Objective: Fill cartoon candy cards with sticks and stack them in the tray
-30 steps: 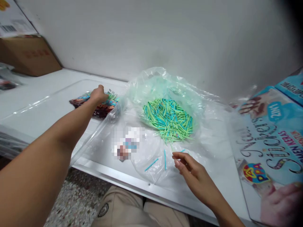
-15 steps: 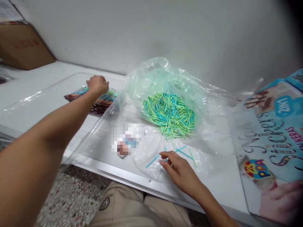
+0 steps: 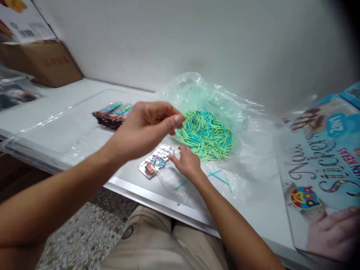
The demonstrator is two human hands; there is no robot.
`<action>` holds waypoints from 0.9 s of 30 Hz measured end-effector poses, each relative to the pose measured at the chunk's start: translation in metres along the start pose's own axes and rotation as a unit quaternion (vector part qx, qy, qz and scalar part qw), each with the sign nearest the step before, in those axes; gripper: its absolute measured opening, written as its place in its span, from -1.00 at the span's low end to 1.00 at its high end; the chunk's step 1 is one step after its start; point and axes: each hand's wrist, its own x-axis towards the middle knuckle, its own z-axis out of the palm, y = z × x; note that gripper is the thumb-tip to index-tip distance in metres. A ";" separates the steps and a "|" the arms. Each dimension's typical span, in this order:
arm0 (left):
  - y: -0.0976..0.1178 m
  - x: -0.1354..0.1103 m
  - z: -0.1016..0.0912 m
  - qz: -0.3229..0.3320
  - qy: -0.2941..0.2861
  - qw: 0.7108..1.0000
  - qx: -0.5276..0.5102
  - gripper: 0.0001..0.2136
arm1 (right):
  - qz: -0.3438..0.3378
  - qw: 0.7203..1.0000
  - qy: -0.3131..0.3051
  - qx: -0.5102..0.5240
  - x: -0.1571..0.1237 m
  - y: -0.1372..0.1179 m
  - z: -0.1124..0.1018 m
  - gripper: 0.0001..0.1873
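My left hand (image 3: 150,127) hangs above the table, left of the heap of green and blue paper straws (image 3: 209,135). Its fingers are curled, thumb and forefinger meeting at the tips, and nothing shows between them. Lower down, my right hand (image 3: 188,162) is open, thumb and fingers apart, at the right edge of a single shiny printed packet (image 3: 153,165); I cannot tell whether it touches. The straws lie in a clear plastic bag (image 3: 242,112). A few loose straws (image 3: 219,178) rest on its front flap. Behind my left wrist sits a stack of brown printed packets (image 3: 108,114).
The packet stack lies on a clear plastic sheet or tray (image 3: 64,131). A large printed box (image 3: 323,168) stands at the right. Far left are a cardboard box (image 3: 53,63) and a plastic bag with dark contents (image 3: 17,90). A wall (image 3: 168,41) rises behind the table.
My left hand has come away from the packet stack, moving right toward the straws. My right hand has shifted left and up from the loose straws to the single packet.
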 end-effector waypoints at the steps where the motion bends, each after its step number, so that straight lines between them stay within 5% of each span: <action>1: -0.003 -0.010 0.006 -0.011 -0.008 1.000 -0.017 -0.83 | 0.031 0.999 -0.006 0.014 0.012 -0.001 0.004 -0.45; 6: -0.034 -0.053 0.024 -0.099 -0.036 0.993 -0.053 -0.77 | 0.007 0.994 -0.057 0.094 0.034 0.013 0.011 -0.80; 9: -0.057 -0.066 0.025 -0.105 0.036 0.993 0.044 -0.69 | -0.063 0.986 -0.065 0.138 0.016 0.021 -0.005 -0.81; 11: -0.070 -0.067 0.025 -0.099 0.067 0.989 0.092 -0.42 | -0.151 0.960 -0.087 0.219 -0.002 0.020 -0.024 -0.79; 13: -0.078 -0.065 0.029 -0.127 0.011 0.991 0.047 -0.31 | -0.197 0.929 -0.095 0.299 -0.020 0.016 -0.044 -0.78; 17: -0.084 -0.064 0.047 -0.224 -0.135 0.954 -0.149 -0.68 | -0.174 0.929 -0.096 0.311 -0.043 0.027 -0.075 -0.77; 22: -0.084 -0.074 0.066 -0.278 -0.061 0.938 -0.198 -0.77 | 0.005 0.982 -0.049 0.181 -0.063 0.108 -0.089 -0.74; 27: -0.091 -0.073 0.078 -0.325 0.011 0.903 -0.280 -0.77 | 0.032 0.985 -0.105 -0.136 -0.077 0.148 -0.073 -0.77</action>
